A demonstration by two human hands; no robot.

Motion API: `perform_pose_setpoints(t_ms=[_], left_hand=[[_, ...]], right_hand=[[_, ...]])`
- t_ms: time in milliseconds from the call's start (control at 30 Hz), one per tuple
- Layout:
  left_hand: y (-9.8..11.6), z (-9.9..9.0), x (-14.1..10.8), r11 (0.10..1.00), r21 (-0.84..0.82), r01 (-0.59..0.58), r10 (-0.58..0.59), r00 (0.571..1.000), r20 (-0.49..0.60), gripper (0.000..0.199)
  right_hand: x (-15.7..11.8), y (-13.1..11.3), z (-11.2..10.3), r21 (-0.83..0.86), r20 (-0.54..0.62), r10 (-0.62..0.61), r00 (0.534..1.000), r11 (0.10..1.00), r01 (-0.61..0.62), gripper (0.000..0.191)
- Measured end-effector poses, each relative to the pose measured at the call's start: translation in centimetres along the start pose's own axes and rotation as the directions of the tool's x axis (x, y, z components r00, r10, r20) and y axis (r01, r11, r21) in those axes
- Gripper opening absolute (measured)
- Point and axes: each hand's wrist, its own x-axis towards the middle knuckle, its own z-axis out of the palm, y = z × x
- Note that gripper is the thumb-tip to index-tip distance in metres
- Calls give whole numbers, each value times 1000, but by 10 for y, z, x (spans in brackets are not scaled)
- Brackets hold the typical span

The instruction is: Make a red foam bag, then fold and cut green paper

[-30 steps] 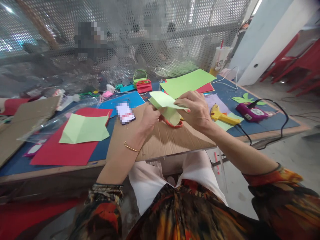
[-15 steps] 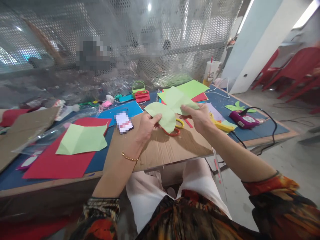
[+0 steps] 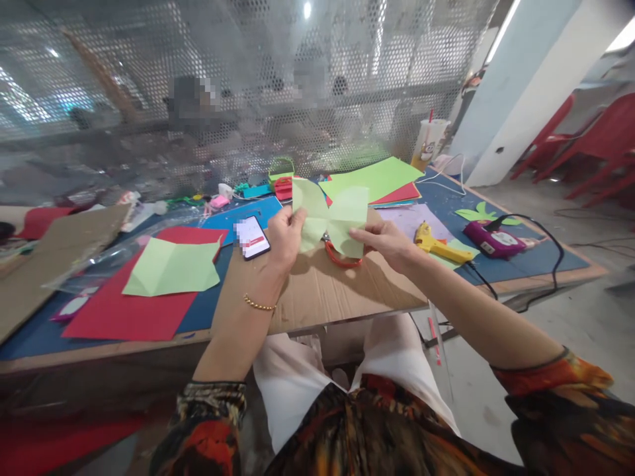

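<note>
A pale green paper cut-out [image 3: 331,217] with petal-like lobes and fold creases hangs above the cardboard sheet, spread between my hands. Its left edge is pinched by my left hand [image 3: 286,239], thumb on top. My right hand [image 3: 384,243] grips the lower right lobe between thumb and fingers. Behind and below the paper, scissors with an orange handle [image 3: 344,256] lie on the cardboard [image 3: 317,297], partly covered. A phone [image 3: 253,238] with a lit screen rests left of my left hand. To the right of my right hand sits a yellow glue gun [image 3: 441,246].
Creased green paper [image 3: 171,266] lies on red sheets [image 3: 133,314] at left. Green sheets [image 3: 377,178] are stacked behind my hands. A purple box [image 3: 493,238] with a black cable sits at right, a drink cup [image 3: 429,142] at the back. A perforated metal screen [image 3: 278,79] borders the table.
The cut-out has been turned, so its lobes now point diagonally instead of up, down and sideways. My hands have shifted their hold on it. The yellow handle loop is now hidden. The view moved slightly.
</note>
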Motion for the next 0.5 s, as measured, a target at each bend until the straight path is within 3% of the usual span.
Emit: perform_pose_setpoints(t_ms=[133, 267, 500], left_hand=[[4, 7, -7, 998, 44, 45, -49, 994, 102, 41], [11, 16, -14, 989, 29, 143, -145, 964, 222, 32], [16, 11, -10, 980, -54, 192, -169, 943, 288, 32]], right_hand=[[1, -2, -4, 95, -62, -65, 996, 993, 71, 63], [1, 9, -10, 144, -117, -19, 993, 989, 35, 54], [-9, 18, -10, 121, -120, 14, 993, 993, 1, 50]])
